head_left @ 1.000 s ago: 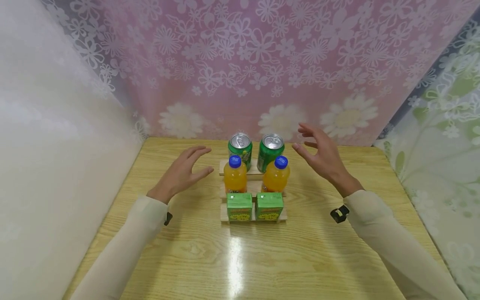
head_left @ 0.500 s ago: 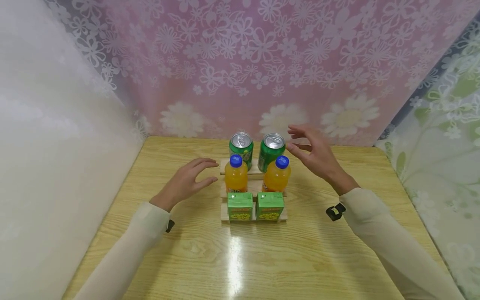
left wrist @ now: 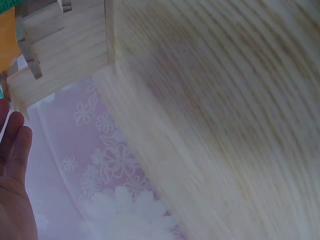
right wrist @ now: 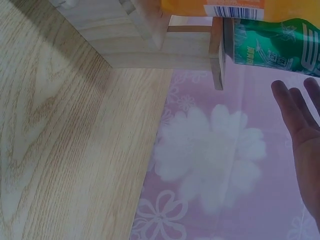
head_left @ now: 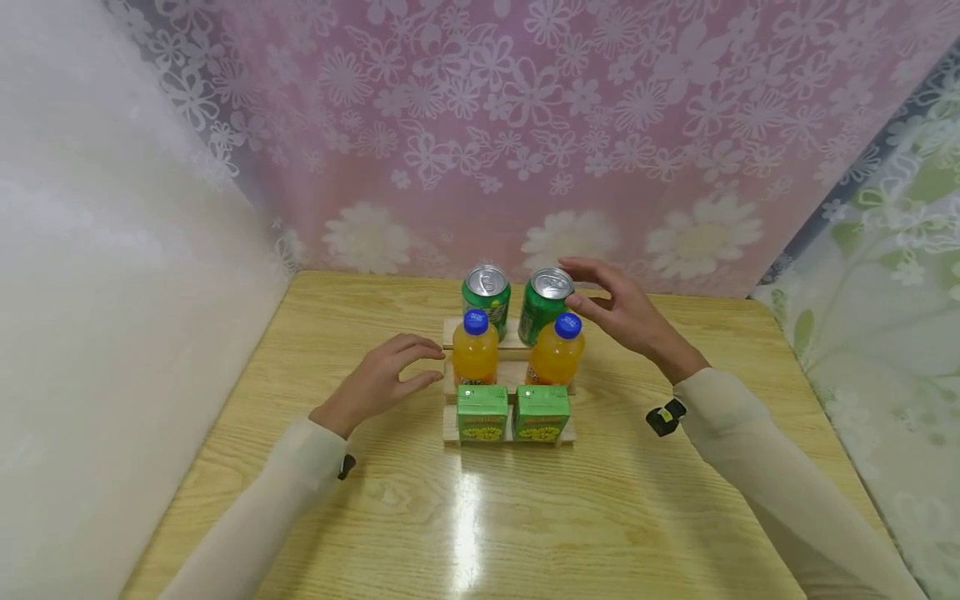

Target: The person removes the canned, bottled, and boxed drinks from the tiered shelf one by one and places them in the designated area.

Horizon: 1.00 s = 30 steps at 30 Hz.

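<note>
"One tabletop [head_left: 570, 517] carries a wooden rack [head_left: 513, 372]. What's around it?"

"The left hand [head_left: 382, 379] is at its nine o'clock, fingers [head_left: 418, 352] roughly straight, thumb [head_left: 420, 382] apart; the right hand [head_left: 626, 312] is at two o'clock, fingers [right wrist: 285, 102] spread beside a green can [head_left: 538, 321], gripping nothing. I can't tell whether they touch it."

"And that can?"

"Upright on the back tier [head_left: 513, 337], at the rack's one o'clock. If full, it's probably weighty, with smooth, slippery walls that could dent. I'd hold it around the upper side, below the lid [head_left: 552, 283]."
</note>
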{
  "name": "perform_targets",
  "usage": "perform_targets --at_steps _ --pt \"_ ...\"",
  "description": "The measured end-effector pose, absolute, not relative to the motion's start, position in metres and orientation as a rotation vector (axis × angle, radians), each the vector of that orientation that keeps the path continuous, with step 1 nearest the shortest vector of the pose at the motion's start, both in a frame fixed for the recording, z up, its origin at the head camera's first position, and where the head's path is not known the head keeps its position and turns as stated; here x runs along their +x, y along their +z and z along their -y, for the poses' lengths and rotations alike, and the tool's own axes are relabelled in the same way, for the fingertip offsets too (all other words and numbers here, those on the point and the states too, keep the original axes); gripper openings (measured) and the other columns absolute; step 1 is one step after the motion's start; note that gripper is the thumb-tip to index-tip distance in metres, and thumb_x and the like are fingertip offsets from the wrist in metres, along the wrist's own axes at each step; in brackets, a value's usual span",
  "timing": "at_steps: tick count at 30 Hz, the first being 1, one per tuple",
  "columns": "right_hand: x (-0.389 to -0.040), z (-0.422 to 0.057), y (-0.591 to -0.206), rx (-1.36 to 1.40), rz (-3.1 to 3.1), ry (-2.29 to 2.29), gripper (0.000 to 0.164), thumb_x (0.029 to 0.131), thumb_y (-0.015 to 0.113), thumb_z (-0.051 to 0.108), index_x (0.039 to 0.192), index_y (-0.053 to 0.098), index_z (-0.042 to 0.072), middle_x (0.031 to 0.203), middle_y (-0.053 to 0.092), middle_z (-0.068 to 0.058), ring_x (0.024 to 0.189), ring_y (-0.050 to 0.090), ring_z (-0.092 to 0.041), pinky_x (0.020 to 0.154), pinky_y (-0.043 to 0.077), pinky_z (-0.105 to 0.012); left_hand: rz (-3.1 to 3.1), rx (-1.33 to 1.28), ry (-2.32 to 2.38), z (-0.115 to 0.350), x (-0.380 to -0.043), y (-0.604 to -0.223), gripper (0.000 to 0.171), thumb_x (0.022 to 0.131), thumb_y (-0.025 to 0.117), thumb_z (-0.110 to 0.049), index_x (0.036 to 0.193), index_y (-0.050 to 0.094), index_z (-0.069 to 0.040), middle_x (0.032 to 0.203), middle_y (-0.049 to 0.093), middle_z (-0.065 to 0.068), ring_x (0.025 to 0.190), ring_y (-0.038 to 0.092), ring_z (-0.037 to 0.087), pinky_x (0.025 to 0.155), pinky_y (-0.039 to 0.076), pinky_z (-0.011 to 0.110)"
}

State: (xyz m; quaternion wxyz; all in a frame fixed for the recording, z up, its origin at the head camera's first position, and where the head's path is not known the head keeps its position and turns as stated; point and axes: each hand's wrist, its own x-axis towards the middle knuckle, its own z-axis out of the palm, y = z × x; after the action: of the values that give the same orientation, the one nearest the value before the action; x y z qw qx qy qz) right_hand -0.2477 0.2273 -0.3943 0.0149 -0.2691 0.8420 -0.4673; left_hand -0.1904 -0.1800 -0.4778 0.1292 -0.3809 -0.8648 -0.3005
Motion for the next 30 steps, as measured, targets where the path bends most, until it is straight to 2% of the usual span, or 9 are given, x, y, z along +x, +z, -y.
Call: perform_targets --at_steps 7,18,24,30 --pt "-0.251 -0.219 -0.396 -0.849 -2.568 -1.441 0.056 0.11 0.067 0.015 0.164 0.049 0.016 0.158 0.056 -0.011 0.148 0.052 -0.034 0.121 0.048 -0.067 2.473 -1.188 -0.883 0.176 -0.187 -0.489 0.026 0.097 0.085 -0.015 0.12 0.079 -0.006 0.126 0.076 0.006 0.122 0.071 0.025 0.108 0.063 0.043" --pt "-0.253 -0.214 -0.397 -0.798 -2.535 -1.412 0.069 0.104 0.078 0.018 0.166 0.047 0.018 0.159 0.055 -0.014 0.145 0.058 -0.044 0.12 0.05 -0.066 2.481 -1.204 -0.863 0.172 -0.183 -0.504 0.029 0.093 0.089 -0.014 0.12 0.08 -0.008 0.127 0.075 0.005 0.122 0.071 0.023 0.108 0.063 0.041" --pt "-0.257 -0.213 -0.394 -0.801 -2.506 -1.424 0.067 0.102 0.079 0.016 0.163 0.05 0.016 0.156 0.059 -0.014 0.141 0.062 -0.044 0.12 0.049 -0.066 2.485 -1.21 -0.835 0.169 -0.183 -0.507 0.025 0.094 0.089 -0.019 0.116 0.082 -0.009 0.128 0.075 0.005 0.122 0.071 0.022 0.108 0.063 0.039" --pt "-0.26 -0.213 -0.392 -0.794 -2.521 -1.393 0.061 0.103 0.079 0.018 0.158 0.054 0.012 0.149 0.063 -0.014 0.136 0.066 -0.042 0.12 0.05 -0.064 2.452 -1.22 -0.814 0.169 -0.185 -0.508 0.023 0.092 0.089 -0.014 0.113 0.083 -0.007 0.128 0.076 0.008 0.122 0.072 0.025 0.107 0.064 0.041"
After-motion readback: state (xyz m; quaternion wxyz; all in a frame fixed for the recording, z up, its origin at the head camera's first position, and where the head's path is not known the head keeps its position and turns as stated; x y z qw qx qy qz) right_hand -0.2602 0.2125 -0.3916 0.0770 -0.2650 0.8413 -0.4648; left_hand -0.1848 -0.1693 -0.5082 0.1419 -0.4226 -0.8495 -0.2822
